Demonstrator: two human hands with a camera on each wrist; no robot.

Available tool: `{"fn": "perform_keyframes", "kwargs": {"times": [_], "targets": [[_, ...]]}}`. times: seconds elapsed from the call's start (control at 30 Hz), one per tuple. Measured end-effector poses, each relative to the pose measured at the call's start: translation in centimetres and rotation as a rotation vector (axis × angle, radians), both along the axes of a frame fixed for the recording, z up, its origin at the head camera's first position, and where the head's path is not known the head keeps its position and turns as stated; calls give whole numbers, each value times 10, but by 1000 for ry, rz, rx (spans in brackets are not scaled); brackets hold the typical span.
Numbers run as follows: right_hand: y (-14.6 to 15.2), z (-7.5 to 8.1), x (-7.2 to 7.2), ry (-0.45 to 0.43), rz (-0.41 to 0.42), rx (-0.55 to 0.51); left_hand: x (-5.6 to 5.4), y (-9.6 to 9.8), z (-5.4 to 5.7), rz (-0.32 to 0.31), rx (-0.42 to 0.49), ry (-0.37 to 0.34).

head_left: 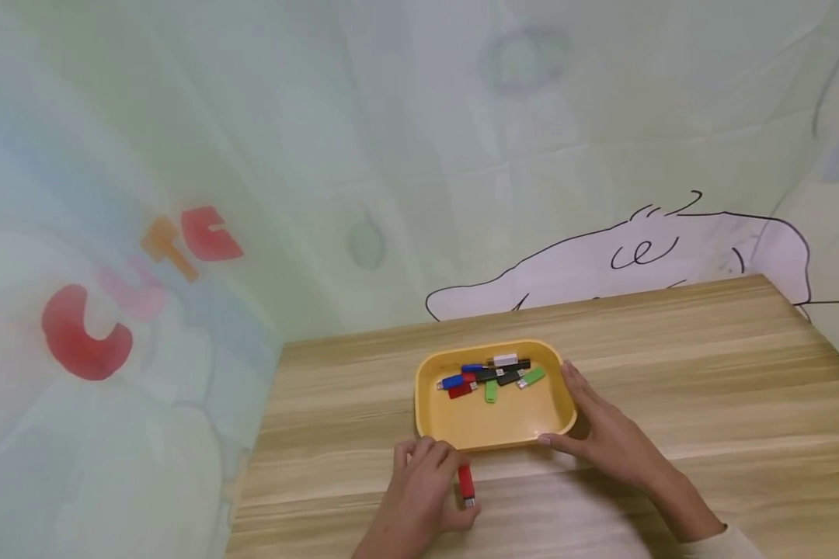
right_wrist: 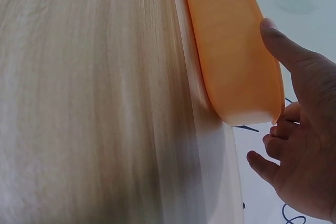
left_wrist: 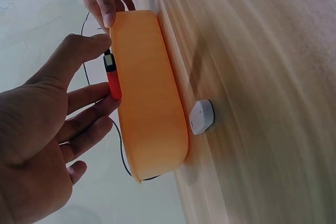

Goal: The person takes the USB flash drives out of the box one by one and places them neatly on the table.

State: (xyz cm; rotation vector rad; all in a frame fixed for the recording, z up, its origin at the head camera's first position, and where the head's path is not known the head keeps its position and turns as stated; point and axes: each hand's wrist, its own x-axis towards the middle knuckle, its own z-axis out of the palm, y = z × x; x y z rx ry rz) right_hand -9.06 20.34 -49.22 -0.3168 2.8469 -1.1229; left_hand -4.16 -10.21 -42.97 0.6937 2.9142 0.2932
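My left hand (head_left: 419, 493) pinches a red USB flash drive (head_left: 466, 483) between thumb and fingertips, just in front of the tray's near wall. In the left wrist view, the metal plug of this drive (left_wrist: 113, 80) faces the thumb. The yellow tray (head_left: 503, 448) stands on the table. Inside it, toward the back, lies a loose pile of several flash drives, among them a blue one (head_left: 453, 382), a green one (head_left: 532, 378) and a white one (head_left: 506, 359). My right hand (head_left: 615, 439) holds the tray's near right corner, thumb on the front rim and fingers along the right side.
A small white object (left_wrist: 201, 117) sits on the wood-grain table (head_left: 706, 373) beside the tray in the left wrist view; its kind is unclear. A printed curtain (head_left: 419, 155) hangs behind the table's back edge and along the left.
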Motion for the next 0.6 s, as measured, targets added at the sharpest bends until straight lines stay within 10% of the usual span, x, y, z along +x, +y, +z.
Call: {"fn": "perform_keyframes", "kwargs": {"times": [0.6], "targets": [[1,-2,-1,7,7,-7,1,0,-21,-20,-21,-18]]}}
